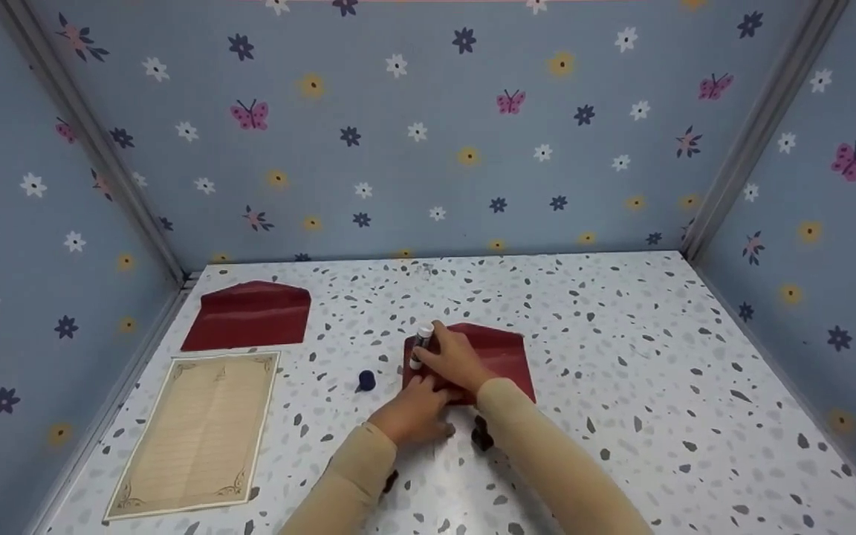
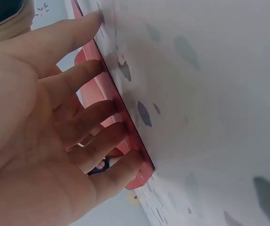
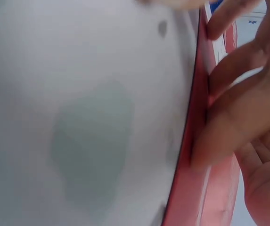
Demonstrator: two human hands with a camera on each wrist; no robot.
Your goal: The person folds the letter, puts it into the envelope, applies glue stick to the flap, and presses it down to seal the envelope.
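A red envelope with its flap spread lies on the speckled table. My right hand is over its left part and grips a white glue stick with a dark label, tilted, its lower end at the paper. Beside it, my left hand lays its fingertips on the envelope's near edge, fingers spread. In the left wrist view, the left fingers touch the red edge while the thumb reaches over the table. A dark blue cap stands just left of the envelope.
At the back left lies a second red envelope, flap spread. In front of it is a beige sheet of letter paper with ornamented corners. Flower-patterned walls border the table at the back and sides.
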